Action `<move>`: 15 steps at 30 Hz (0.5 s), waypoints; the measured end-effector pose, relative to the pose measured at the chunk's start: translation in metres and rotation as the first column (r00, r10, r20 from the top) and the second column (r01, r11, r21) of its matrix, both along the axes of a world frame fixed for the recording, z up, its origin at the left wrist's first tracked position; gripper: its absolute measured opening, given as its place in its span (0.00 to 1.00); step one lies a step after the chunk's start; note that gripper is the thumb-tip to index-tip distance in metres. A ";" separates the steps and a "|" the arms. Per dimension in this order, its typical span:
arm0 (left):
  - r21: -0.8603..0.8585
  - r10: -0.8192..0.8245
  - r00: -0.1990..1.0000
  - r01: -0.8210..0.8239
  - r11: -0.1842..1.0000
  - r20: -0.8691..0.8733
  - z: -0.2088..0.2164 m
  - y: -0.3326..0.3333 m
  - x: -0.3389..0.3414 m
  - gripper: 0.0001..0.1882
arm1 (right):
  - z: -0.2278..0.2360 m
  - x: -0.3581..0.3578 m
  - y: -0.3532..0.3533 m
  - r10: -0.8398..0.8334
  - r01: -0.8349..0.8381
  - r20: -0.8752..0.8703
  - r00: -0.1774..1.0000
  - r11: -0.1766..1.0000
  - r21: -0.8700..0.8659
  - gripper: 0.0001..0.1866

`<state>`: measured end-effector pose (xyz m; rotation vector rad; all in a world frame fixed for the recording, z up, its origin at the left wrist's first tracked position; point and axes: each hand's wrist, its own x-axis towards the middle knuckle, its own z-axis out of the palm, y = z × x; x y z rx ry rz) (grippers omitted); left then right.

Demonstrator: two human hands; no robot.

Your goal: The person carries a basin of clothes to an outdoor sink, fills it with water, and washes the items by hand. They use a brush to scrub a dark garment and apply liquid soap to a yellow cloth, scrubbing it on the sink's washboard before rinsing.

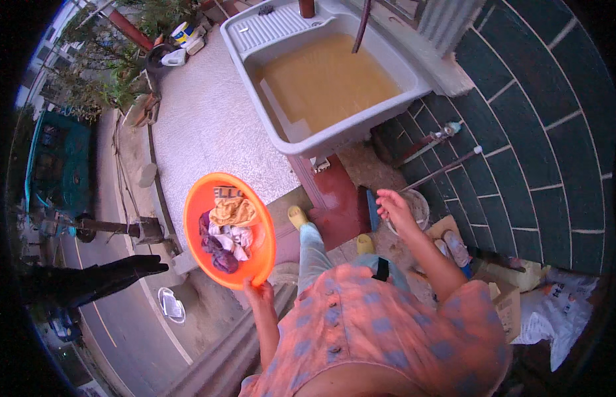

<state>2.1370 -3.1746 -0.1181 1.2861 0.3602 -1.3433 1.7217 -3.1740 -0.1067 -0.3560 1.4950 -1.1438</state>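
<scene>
My left hand [258, 291] grips the near rim of an orange plastic basin [265, 218], which hangs tilted at my left side. Inside the basin lie damp-looking clothes: a yellow-tan cloth [232, 212], a whitish cloth [230, 239] and a dark purple cloth [218, 255]. My right hand [395, 208] is held out in the air with its fingers apart and slightly bent, holding nothing. It is nearest to a pale bucket [419, 210] on the ground below. Ahead of me stands a grey laundry sink [314, 142] with a ribbed washboard [271, 30], filled with brownish water [328, 79].
On the dark tiled wall at right are a tap [447, 130] and a pipe [447, 169]. Shoes [457, 248], a cardboard box [506, 304] and a white plastic sack [559, 314] lie at lower right. At far left, a kerb [165, 212] borders a road [116, 304]; plants and containers stand beyond.
</scene>
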 end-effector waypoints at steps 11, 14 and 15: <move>-0.026 -0.142 0.990 0.143 0.989 0.020 -0.024 -0.226 0.092 0.14 | -0.065 0.000 -0.283 0.174 -0.282 -0.838 0.517 0.959 0.025 0.15; -0.027 -0.277 0.959 0.278 0.960 0.057 -0.041 -0.311 0.119 0.20 | -0.134 -0.035 -0.372 0.316 -0.318 -0.917 0.244 0.919 0.233 0.18; -0.038 -0.269 0.959 0.273 0.961 0.087 -0.040 -0.326 0.109 0.21 | -0.154 -0.045 -0.388 0.386 -0.305 -0.901 0.200 0.898 0.317 0.19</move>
